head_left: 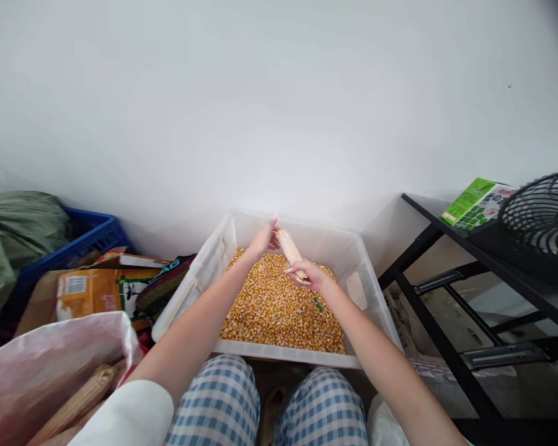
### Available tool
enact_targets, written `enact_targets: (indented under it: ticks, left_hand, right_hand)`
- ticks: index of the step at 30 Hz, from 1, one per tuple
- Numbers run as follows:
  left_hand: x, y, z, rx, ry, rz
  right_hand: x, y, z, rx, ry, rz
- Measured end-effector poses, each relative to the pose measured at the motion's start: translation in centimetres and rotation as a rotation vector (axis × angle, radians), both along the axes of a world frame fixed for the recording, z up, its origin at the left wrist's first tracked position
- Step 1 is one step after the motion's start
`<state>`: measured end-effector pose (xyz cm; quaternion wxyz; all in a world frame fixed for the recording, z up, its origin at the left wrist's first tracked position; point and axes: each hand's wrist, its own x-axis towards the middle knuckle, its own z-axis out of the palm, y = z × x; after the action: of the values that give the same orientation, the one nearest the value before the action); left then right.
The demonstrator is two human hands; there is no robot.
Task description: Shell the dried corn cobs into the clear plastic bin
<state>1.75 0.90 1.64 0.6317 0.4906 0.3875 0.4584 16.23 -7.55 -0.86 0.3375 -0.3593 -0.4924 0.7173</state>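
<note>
My right hand is closed round the lower end of a corn cob, mostly bare and pale, with a few yellow kernels at its ends. The cob is tilted over a translucent plastic bin. Beside the cob's upper end is my left hand, fingers apart and slightly blurred; whether they touch the cob I cannot tell. Loose yellow corn kernels spread across the bin below both hands. A small green object lies among the kernels near my right wrist.
At the lower left a white sack holds several cobs. Behind it are an orange package and a blue crate. On the right, a black metal rack carries a green carton and a fan. A white wall rises behind the bin.
</note>
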Motion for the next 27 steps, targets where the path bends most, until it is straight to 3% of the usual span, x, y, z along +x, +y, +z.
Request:
enact_targets:
  ticks: [5, 11, 14, 18, 22, 25, 27]
  left_hand:
    - [0.4, -1.4, -0.1, 0.318, 0.134, 0.072]
    - [0.1, -3.3, 2.4, 0.580, 0.184, 0.197]
    - [0.5, -3.9, 3.1, 0.572, 0.186, 0.167]
    - [0.9, -3.3, 2.8, 0.427, 0.184, 0.056]
    - [0.4, -2.3, 2.7, 0.378, 0.194, 0.102]
    - [-0.2, -2.3, 3.1, 0.369, 0.187, -0.002]
    - [-0.3, -2.5, 3.2, 0.470, 0.217, -0.072]
  right_hand:
    - [0.6, -0.6, 0.3, -0.092, 0.109, 0.123]
    - [1.1, -1.4, 0.5, -0.083, 0.221, 0.182]
    - [1.3, -1.3, 0.5, -0.033, 0.362, 0.292]
    - [1.5, -1.1, 0.5, -0.009, 0.502, 0.376]
    - [1.9, -1.0, 0.7, -0.020, 0.426, 0.373]
    - [2.1, -0.7, 0.9, 0.001, 0.298, 0.301]
    - [2.1, -0.6, 0.8, 0.035, 0.219, 0.243]
